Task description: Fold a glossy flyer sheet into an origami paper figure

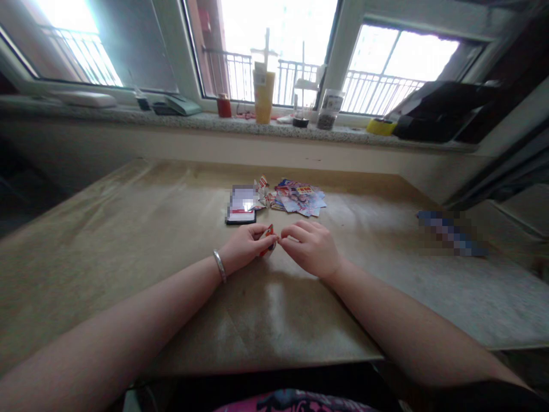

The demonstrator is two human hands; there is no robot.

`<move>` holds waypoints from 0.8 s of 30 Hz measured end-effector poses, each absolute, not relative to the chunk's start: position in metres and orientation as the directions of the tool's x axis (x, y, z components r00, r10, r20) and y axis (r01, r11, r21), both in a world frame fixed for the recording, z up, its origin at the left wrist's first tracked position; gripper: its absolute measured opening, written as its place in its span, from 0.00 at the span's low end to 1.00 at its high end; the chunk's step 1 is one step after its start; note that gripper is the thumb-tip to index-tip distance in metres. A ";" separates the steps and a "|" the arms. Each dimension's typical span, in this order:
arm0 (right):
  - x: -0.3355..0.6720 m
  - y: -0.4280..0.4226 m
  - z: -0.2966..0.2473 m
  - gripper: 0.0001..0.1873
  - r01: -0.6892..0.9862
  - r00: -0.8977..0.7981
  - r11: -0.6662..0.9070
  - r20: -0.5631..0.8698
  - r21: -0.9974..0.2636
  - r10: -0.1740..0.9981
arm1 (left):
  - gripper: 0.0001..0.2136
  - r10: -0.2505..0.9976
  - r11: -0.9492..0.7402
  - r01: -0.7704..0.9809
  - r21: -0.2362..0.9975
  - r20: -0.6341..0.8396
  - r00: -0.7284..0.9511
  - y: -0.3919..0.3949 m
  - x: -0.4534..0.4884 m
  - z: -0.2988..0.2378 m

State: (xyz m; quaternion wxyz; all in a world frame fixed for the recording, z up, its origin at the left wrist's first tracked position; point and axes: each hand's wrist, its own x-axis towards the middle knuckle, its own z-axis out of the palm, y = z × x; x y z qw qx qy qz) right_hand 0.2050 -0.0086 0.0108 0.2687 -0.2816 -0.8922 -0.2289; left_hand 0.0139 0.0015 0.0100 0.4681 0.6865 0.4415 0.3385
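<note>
A small orange-and-white foil packet (266,243) is held upright over the table between the thumb and fingers of my left hand (245,247), which wears a silver bracelet (219,265). The fingers of my right hand (311,246) are curled, and thumb and forefinger pinch at the packet's right edge; the exact contact is too small to see clearly. Just beyond my left hand lies a phone (241,216) with a lit screen. Crumpled wrappers (266,197) lie against its right side. A fanned pile of picture cards (300,199) is behind my right hand.
The brown-covered table (128,229) ends at a wall under a windowsill (189,121). On the sill stand a yellow drink cup (265,94), a red jar (223,106), a clear container (330,110) and a black bag-like object (437,114). A blurred flat blue item (450,233) lies at the right.
</note>
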 end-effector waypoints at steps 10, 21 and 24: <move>0.198 -0.006 0.004 0.08 0.637 -0.451 0.685 0.550 -0.353 0.703 | 0.14 0.922 -0.223 0.311 0.924 0.096 0.376 0.004 0.014 0.006; 0.188 0.001 -0.006 0.16 0.293 -0.298 0.210 0.119 -0.933 0.947 | 0.13 0.852 -0.495 0.395 0.774 0.343 0.396 0.006 0.011 0.006; 0.188 0.001 -0.006 0.15 0.242 -0.287 0.175 0.102 -0.954 0.952 | 0.12 0.859 -0.487 0.409 0.771 0.341 0.381 0.007 0.010 0.005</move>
